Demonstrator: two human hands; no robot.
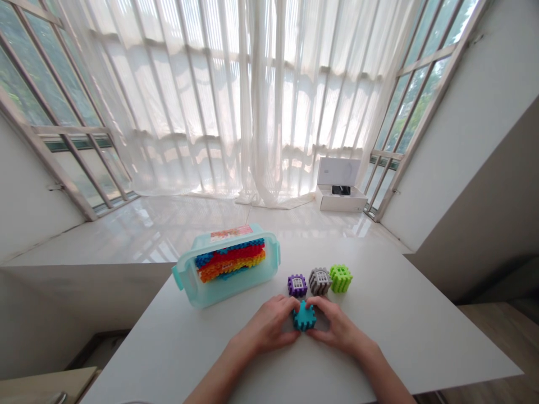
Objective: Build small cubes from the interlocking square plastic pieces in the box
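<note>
Between my two hands is a teal toy block cube [304, 317] with toothed edges, low over the white table or resting on it. My left hand [273, 322] grips its left side, the thumb and fingers curled round it. From the right, my right hand [336, 325] closes on the same cube. Just beyond it stand three similar cubes: a purple cube [297, 285] with a white window piece, a grey cube [320, 281] with a white window piece, and a lime green cube [341, 278]. The teal cube's sides are partly hidden by my fingers.
A translucent mint bin [236, 289] lies tipped on its side at the table's far left, with stacked blue, red, orange and yellow pieces [231, 261] inside. The white table [404, 336] meets a glossy sill. An open white box [342, 199] stands there before the curtain [261, 112].
</note>
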